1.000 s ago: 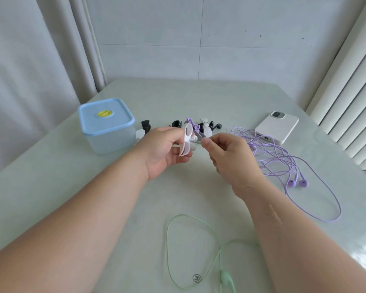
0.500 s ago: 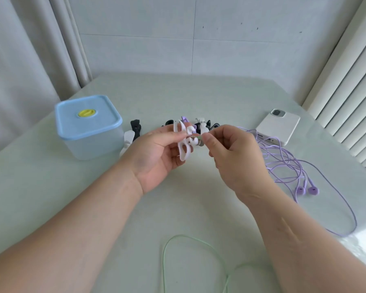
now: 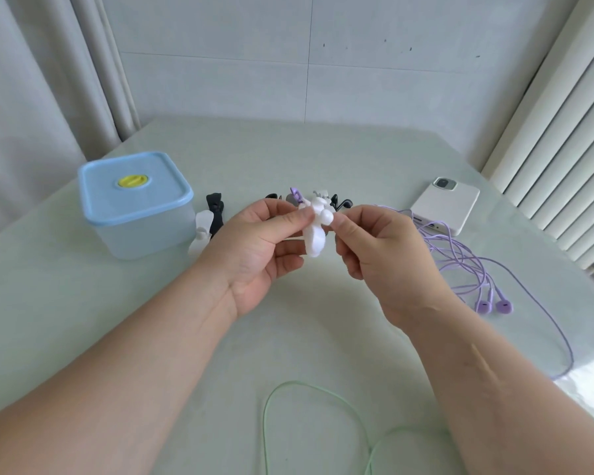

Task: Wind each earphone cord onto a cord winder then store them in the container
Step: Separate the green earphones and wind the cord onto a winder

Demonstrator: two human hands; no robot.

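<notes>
A white cord winder (image 3: pixel 315 231) is held up above the table's middle. My left hand (image 3: pixel 258 255) pinches its left side between thumb and fingers. My right hand (image 3: pixel 378 248) pinches its right end with thumb and forefinger. A pale green earphone cord (image 3: pixel 271 406) lies looped on the table below my hands, running off the bottom edge. The purple earphones (image 3: pixel 494 305) lie in a tangle of cord to the right. A clear container with a blue lid (image 3: pixel 134 204) stands closed at the left.
More winders, black (image 3: pixel 215 209), white (image 3: pixel 203 231) and purple (image 3: pixel 295 193), lie on the table behind my hands. A white phone (image 3: pixel 446 209) lies at the back right. Curtains hang at the left and a ribbed radiator stands at the right.
The winder has been turned in my fingers from edge-on to flatter, and both hands have drawn a little closer to me. The view has shifted slightly.
</notes>
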